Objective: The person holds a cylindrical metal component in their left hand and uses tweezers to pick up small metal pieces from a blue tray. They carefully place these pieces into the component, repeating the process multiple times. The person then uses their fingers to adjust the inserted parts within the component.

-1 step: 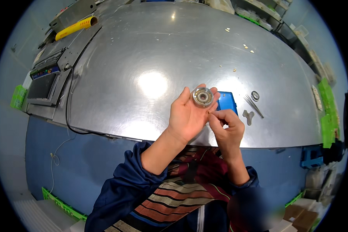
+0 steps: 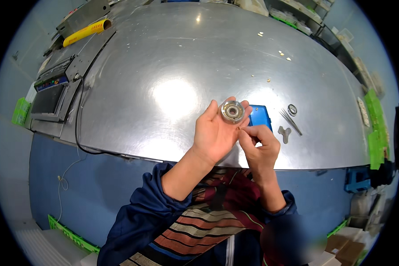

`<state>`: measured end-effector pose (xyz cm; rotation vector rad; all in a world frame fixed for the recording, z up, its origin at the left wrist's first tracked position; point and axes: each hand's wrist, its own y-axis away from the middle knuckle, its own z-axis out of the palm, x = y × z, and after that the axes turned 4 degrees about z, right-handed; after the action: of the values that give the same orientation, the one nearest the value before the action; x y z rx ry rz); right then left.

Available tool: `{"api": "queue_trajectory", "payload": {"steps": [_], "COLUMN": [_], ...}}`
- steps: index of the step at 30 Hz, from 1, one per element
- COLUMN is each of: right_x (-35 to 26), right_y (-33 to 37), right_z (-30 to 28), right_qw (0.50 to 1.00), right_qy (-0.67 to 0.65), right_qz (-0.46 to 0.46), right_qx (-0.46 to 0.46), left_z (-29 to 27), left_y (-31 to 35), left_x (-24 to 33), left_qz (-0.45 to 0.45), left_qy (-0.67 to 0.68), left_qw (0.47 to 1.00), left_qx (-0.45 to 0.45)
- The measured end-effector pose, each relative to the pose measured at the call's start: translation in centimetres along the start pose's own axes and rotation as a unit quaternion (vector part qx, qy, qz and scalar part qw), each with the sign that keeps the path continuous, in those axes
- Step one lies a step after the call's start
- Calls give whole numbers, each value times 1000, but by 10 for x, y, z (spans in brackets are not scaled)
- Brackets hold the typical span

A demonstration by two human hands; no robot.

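Note:
My left hand (image 2: 213, 135) is turned palm up with its fingers stretched out. A round bearing-like disc (image 2: 232, 111), with a clear outer rim, a gold-coloured ring and a metal centre, rests on those fingers. Over the heel side of that palm, my right hand (image 2: 262, 144) is closed in a pinch, thumb against forefinger. A tiny dark speck shows at its fingertips, too small to name. Partly behind the hands lies a blue case (image 2: 260, 116). To its right are metal tweezers (image 2: 291, 122), a dark ring-shaped part (image 2: 292, 110) and a grey lobed metal piece (image 2: 285, 134).
The steel table (image 2: 142, 80) carries small pale bits (image 2: 281, 53) toward the back right. A machine with a dark panel (image 2: 51, 99) stands at the left, its black cable (image 2: 79, 128) running along the table. Beyond it is a yellow tube (image 2: 86, 33). Green crates (image 2: 376, 131) line the right edge.

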<state>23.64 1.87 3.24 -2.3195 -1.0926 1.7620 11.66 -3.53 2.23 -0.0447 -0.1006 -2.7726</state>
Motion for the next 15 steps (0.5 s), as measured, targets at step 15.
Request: {"api": "queue_trajectory", "payload": {"steps": [15], "right_x": [5], "right_y": [-6], "right_z": [11], "right_qw": [990], "right_qy": [93], "right_qz": [-93], "right_qx": [49], "left_z": [-3], "left_y": [-1], "left_x": [-5], "left_qz": [11], "left_qy": [-38], "left_qw": [999], "left_qx": [0]}}
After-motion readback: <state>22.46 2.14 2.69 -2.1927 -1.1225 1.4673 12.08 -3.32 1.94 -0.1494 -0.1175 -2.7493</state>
